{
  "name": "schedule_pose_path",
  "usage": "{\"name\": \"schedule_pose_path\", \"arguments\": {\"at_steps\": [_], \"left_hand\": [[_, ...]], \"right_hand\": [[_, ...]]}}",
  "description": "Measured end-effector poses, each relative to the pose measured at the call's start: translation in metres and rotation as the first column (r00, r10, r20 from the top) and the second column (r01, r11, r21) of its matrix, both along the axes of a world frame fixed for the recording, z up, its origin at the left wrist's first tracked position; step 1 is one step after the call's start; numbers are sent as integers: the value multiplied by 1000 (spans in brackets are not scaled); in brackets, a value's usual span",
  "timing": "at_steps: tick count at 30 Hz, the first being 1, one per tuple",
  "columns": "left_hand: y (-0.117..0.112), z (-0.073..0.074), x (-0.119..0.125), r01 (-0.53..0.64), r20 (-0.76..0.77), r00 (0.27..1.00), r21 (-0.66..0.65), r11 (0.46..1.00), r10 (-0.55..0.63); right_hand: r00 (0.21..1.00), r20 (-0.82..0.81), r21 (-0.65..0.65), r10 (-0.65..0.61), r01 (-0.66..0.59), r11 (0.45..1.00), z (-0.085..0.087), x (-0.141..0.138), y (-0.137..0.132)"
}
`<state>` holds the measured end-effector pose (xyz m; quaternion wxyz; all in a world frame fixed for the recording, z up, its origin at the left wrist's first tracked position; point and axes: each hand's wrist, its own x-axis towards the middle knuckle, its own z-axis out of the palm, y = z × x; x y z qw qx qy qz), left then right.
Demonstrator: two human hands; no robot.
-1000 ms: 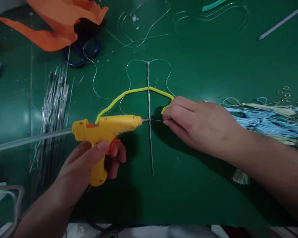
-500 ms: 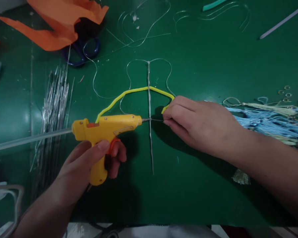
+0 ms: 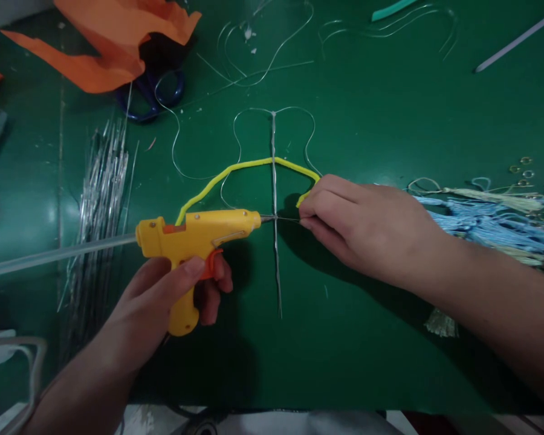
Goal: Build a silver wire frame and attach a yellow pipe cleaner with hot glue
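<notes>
My left hand (image 3: 163, 296) is wrapped round the grip of a yellow hot glue gun (image 3: 204, 232), with fingers by its orange trigger. A clear glue stick (image 3: 58, 257) runs out of its back. The nozzle tip meets a twisted silver wire stem (image 3: 275, 181) lying upright in view. Thin wire curves (image 3: 310, 130) spread from the stem's top. Across the stem runs a bent yellow strip (image 3: 236, 166). My right hand (image 3: 358, 217) is closed in a pinch on a thin wire that reaches the stem at the nozzle; its fingertips also cover part of the yellow strip.
A bundle of silver wires (image 3: 102, 181) lies at left, below blue-handled scissors (image 3: 172, 87) and orange sheet material (image 3: 113, 36). Blue tassels (image 3: 480, 217) and small metal rings (image 3: 526, 174) are at right. Loose clear strands (image 3: 272, 60) lie across the green tabletop (image 3: 367, 350).
The whole view has shifted slightly. The glue gun's orange trigger shows a little more beside my left fingers. The nozzle stays at the stem, and my right hand keeps its pinch.
</notes>
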<state>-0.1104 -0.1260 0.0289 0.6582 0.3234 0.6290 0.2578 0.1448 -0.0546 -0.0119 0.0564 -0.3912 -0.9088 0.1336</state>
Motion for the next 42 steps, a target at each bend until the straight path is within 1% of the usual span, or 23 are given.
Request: {"name": "schedule_pose_path", "arguments": {"at_steps": [4,9,14,18,23,27,32,33,35,37,39,42], "left_hand": [[0,-1,-1,-11,-4,1000,6,1000,11],[-1,-3,-7,39,25,999,36,999,-39],[0,-5,-8,38,54,998,67,997,-42],[0,-11,-7,18,30,999,90,996,-21],[-2,-15,-9,23,34,999,99,995,-26],[-2,-15,-11,37,79,996,100,994,-45],[1,-17,-9,12,146,989,97,995,-26],[3,-17,-7,23,163,986,95,995,-39],[5,-17,-5,52,198,978,98,994,-71],[8,-16,-3,60,207,974,132,989,-87],[9,-14,-1,60,195,976,178,982,-95],[9,-8,2,49,157,984,195,980,-81]], "right_hand": [[1000,17,-7,-17,17,1000,2,-1,0],[1000,3,-10,-15,15,1000,3,-2,0],[1000,4,0,-20,20,1000,1,-2,0],[1000,-2,26,-14,14,1000,-1,-2,-1],[1000,-19,52,-17,18,998,-2,-1,-1],[999,-49,52,-8,10,999,-3,1,-1],[994,-112,58,-4,11,998,-3,3,-1],[992,-126,60,-9,17,998,-2,4,-1],[987,-156,69,-24,35,997,-3,5,-2],[983,-180,88,-35,51,995,-3,6,-3],[980,-194,119,-33,57,991,-3,7,-3],[978,-207,191,-11,52,980,2,10,-3]]}}
